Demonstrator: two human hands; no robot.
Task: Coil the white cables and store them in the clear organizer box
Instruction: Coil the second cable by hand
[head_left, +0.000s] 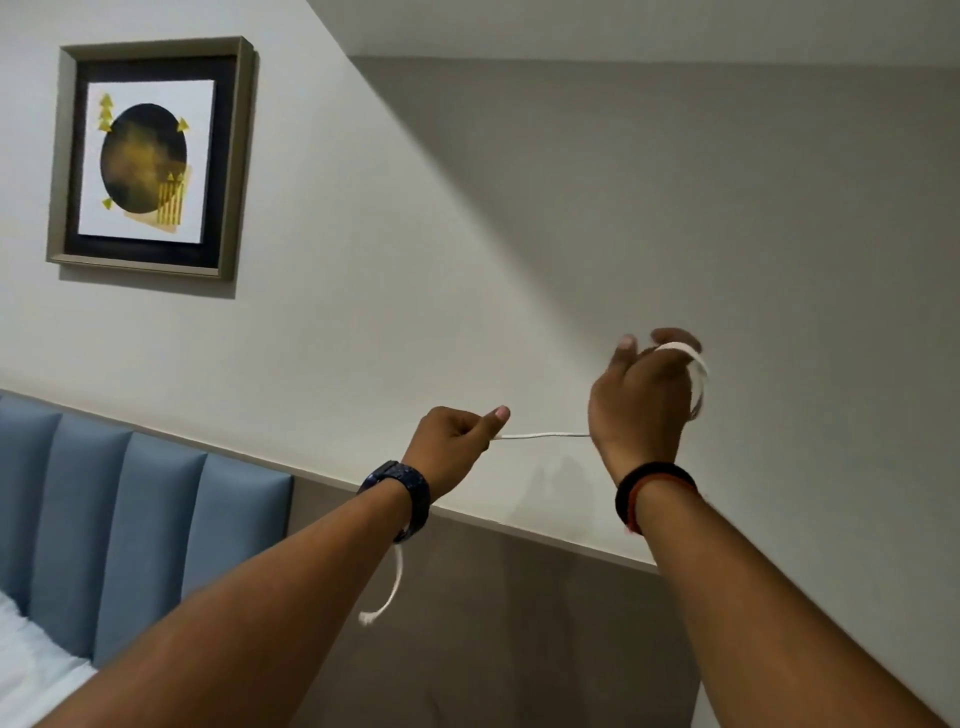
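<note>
Both my arms are raised in front of a grey wall. A thin white cable (540, 435) runs taut between my hands. My left hand (452, 441) grips the cable in a fist, and the cable's loose end (387, 597) hangs down below my left wrist. Several white loops of the cable (693, 364) are wound around the fingers of my right hand (641, 405), which is curled round them. The clear organizer box is not in view.
A framed picture (150, 161) hangs on the wall at upper left. A blue padded headboard (130, 530) and a bit of white bedding (31, 670) sit at lower left. A brown wall panel (509, 623) runs below the ledge.
</note>
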